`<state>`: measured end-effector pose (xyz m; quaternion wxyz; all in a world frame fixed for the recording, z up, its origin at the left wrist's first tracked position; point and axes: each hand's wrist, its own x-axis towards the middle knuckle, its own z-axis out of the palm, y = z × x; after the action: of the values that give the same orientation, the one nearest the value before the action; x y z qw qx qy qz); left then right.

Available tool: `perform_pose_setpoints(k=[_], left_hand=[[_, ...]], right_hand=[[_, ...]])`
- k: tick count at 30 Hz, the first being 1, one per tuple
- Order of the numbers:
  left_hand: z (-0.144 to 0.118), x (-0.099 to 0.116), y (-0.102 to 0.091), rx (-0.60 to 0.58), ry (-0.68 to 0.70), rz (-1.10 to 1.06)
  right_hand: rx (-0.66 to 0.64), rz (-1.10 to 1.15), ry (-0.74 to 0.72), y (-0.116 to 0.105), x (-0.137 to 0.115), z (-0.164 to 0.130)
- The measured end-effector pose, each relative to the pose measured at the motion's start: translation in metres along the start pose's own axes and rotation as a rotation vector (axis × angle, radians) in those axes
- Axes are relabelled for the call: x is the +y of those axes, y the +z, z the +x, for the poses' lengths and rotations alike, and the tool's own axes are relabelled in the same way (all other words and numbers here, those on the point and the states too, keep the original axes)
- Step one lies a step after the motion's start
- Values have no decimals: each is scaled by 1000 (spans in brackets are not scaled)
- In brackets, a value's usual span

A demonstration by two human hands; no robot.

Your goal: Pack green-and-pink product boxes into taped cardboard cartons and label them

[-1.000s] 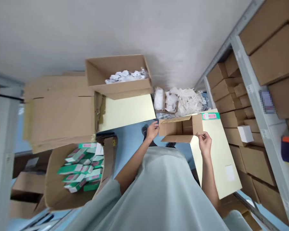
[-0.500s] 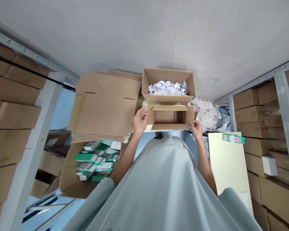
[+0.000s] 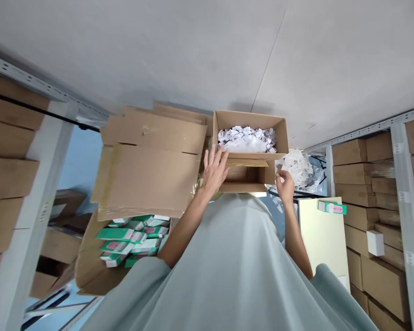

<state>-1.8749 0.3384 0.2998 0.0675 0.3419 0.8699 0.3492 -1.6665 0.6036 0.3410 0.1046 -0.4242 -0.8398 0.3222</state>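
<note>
A small open cardboard box (image 3: 248, 177) sits just in front of a larger open box (image 3: 250, 123) filled with crumpled white paper (image 3: 245, 138). My left hand (image 3: 214, 169) has its fingers spread and rests against the small box's left side. My right hand (image 3: 285, 186) pinches the box's right edge near its flap. Both arms reach forward over my pale grey-green garment.
Flattened cardboard sheets (image 3: 148, 161) lean at the left. Below them an open carton (image 3: 89, 266) holds several green and pink packets (image 3: 131, 236). A heap of white paper scraps (image 3: 298, 168) lies at the right. One green packet (image 3: 332, 208) lies on a cream board (image 3: 322, 239). Shelves of brown boxes (image 3: 376, 184) flank both sides.
The small box has moved left and away from me, up to the paper-filled box. My left hand has opened its fingers on the box's side.
</note>
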Motion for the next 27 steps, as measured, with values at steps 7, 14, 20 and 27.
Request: perform_pose_setpoints(k=[7,14,20,27], left_hand=[[35,-17,15,43,-66,-133],[36,-19,23,22,-97,-101],[36,-18,25,18,-107,-82],[37,-19,27,22,-109,-91]], right_hand=[[-171,-210,-262,3,-90,96],[-443,-298,-188,69,-147,163],[-562,-339,-185,98,-154,153],[-703,-543,-189,88,-158,172]])
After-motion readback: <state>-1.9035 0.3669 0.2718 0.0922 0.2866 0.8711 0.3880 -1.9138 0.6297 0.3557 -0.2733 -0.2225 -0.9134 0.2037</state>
